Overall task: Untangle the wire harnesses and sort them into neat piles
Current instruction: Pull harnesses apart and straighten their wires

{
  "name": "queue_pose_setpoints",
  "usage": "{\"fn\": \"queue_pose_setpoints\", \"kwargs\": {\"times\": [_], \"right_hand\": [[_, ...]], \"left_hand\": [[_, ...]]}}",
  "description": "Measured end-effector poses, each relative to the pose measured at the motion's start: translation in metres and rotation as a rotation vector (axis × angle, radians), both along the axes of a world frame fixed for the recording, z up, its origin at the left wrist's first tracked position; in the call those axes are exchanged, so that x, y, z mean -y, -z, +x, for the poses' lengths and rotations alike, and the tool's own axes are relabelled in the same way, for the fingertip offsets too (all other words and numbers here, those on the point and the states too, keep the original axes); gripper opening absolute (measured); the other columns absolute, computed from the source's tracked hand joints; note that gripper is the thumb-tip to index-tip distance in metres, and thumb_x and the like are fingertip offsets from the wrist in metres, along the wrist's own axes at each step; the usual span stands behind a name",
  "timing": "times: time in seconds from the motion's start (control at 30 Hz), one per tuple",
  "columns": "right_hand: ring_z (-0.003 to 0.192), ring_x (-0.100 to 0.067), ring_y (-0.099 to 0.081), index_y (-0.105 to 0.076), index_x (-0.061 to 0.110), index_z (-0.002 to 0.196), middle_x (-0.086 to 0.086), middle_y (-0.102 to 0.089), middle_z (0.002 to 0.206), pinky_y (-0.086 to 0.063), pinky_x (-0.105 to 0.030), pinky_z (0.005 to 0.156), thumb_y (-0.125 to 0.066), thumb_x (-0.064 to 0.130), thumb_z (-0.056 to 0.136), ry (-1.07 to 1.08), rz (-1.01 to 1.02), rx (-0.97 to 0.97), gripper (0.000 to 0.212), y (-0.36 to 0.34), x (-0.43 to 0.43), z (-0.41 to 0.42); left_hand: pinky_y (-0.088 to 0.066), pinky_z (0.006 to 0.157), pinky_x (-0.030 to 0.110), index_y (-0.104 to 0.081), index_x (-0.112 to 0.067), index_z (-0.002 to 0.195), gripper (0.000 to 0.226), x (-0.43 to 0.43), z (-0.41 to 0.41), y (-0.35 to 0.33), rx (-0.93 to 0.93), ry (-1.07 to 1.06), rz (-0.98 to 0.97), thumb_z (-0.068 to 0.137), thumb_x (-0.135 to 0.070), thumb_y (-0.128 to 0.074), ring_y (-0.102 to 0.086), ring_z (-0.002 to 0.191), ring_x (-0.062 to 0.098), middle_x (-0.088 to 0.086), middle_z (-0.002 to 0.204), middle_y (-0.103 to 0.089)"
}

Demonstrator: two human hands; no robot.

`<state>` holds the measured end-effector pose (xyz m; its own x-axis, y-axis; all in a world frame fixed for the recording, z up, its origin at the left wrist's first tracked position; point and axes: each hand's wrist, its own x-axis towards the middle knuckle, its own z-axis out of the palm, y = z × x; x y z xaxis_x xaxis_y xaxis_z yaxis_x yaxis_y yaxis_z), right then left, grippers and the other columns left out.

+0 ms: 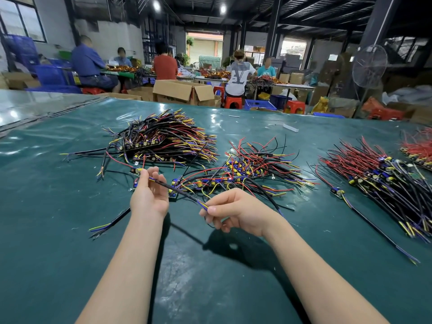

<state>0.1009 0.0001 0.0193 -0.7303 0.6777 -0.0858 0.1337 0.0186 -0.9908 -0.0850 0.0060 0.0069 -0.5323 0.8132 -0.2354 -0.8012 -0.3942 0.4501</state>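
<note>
Together, the left hand and right hand pinch opposite ends of one black-sheathed wire harness, stretched straight above the green table, near a tangled pile.

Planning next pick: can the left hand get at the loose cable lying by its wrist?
Probably, once freed: the left hand pinches the held cable, but the loose cable lies bare beside its wrist.

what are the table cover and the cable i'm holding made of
The table cover looks like a vinyl or rubbery sheet, dark green and glossy: it mirrors the ceiling lamps and lies in ripples. The cable seems to have a matte black plastic sheath over thinner insulated wires, since blue and yellow strands stick out at both ends.
</note>
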Motion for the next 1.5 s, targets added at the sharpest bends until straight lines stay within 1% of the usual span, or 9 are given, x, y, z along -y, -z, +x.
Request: {"fn": "queue_pose_setpoints", "kwargs": {"times": [0.17,0.5,0.63,0.73,0.9,1.03,1.13,1.3,1.5], "right_hand": [[0.042,-0.001,-0.051,-0.074,0.018,0.057,0.005,-0.061,0.05,-0.038,-0.01,0.044,-0.052,-0.006,0.085,-0.013,-0.002,-0.05,0.042,0.002,-0.001,-0.001],[0.052,-0.003,-0.061,-0.073,0.018,0.062,0.006,-0.067,0.059,-0.048,-0.013,0.052,-0.067,0.017,0.072,-0.381,-0.114,-0.004,0.013,-0.007,0.005,0.008],[0.073,-0.014,-0.068,-0.075,0.011,0.077,-0.003,-0.072,0.078,-0.056,-0.027,0.071,-0.065,0.069,0.059,-0.399,-0.313,-0.052,0.061,0.0,-0.004,0.021],[0.065,-0.016,-0.067,-0.073,0.009,0.08,-0.006,-0.07,0.072,-0.055,-0.025,0.061,-0.035,0.074,0.067,-0.217,-0.37,-0.023,0.076,-0.001,-0.009,0.022],[0.051,-0.005,-0.058,-0.062,0.012,0.082,0.007,-0.062,0.058,-0.043,-0.016,0.048,-0.041,0.032,0.096,-0.074,-0.096,0.115,0.032,0.006,0.002,-0.009],[0.034,-0.001,-0.041,-0.057,0.013,0.068,0.009,-0.047,0.041,-0.03,-0.011,0.038,-0.041,0.02,0.098,0.122,-0.038,0.033,0.035,0.005,0.002,-0.016],[0.032,-0.002,-0.035,-0.055,0.015,0.057,0.008,-0.04,0.034,-0.027,-0.013,0.042,-0.046,0.022,0.096,0.287,0.414,0.232,0.041,0.003,0.001,-0.013],[0.067,-0.017,-0.043,-0.058,0.005,0.08,0.004,-0.05,0.063,-0.029,-0.032,0.064,-0.043,0.021,0.097,0.388,0.963,0.445,0.028,0.01,-0.002,-0.01],[0.086,-0.032,-0.056,-0.063,0.005,0.093,-0.013,-0.067,0.09,-0.04,-0.036,0.073,-0.043,0.022,0.096,0.587,0.971,0.512,0.026,0.015,-0.008,-0.007]], "left_hand": [[-0.043,0.041,0.008,-0.055,-0.007,0.071,0.03,0.001,0.002,-0.004,0.0,0.013,-0.001,0.098,-0.018,-0.046,-0.053,0.035,0.0,-0.006,0.045,-0.063],[-0.043,0.039,0.009,-0.058,-0.007,0.067,0.032,0.006,0.017,-0.013,-0.085,0.144,0.009,0.096,-0.016,-0.048,-0.055,0.036,0.0,-0.002,0.048,-0.065],[-0.044,0.038,0.01,-0.057,-0.004,0.067,0.032,0.009,0.028,-0.014,-0.166,0.226,-0.049,0.096,-0.014,-0.049,-0.056,0.037,-0.001,0.001,0.047,-0.064],[-0.045,0.04,0.01,-0.055,-0.004,0.071,0.026,0.008,0.032,-0.014,-0.229,0.23,-0.072,0.095,-0.014,-0.049,-0.058,0.039,-0.001,0.0,0.046,-0.064],[-0.049,0.044,0.012,-0.056,-0.005,0.071,0.028,0.007,0.034,-0.011,-0.329,0.145,-0.053,0.096,-0.013,-0.047,-0.058,0.041,-0.001,-0.005,0.047,-0.064],[-0.051,0.047,0.014,-0.056,-0.006,0.071,0.027,0.006,0.029,-0.013,-0.331,0.036,-0.035,0.096,-0.012,-0.048,-0.059,0.044,0.0,-0.007,0.048,-0.063],[-0.052,0.047,0.016,-0.055,-0.006,0.069,0.026,0.006,0.024,-0.012,-0.295,-0.058,-0.077,0.095,-0.011,-0.051,-0.059,0.046,0.002,0.001,0.061,-0.061],[-0.053,0.047,0.018,-0.05,-0.006,0.068,0.026,0.006,0.019,-0.01,-0.174,-0.135,-0.154,0.093,-0.007,-0.052,-0.056,0.044,0.004,0.004,0.068,-0.053],[-0.054,0.049,0.019,-0.051,-0.004,0.066,0.027,0.007,0.021,-0.013,-0.114,-0.192,-0.16,0.092,-0.006,-0.054,-0.055,0.055,0.009,0.005,0.067,-0.053]]}}
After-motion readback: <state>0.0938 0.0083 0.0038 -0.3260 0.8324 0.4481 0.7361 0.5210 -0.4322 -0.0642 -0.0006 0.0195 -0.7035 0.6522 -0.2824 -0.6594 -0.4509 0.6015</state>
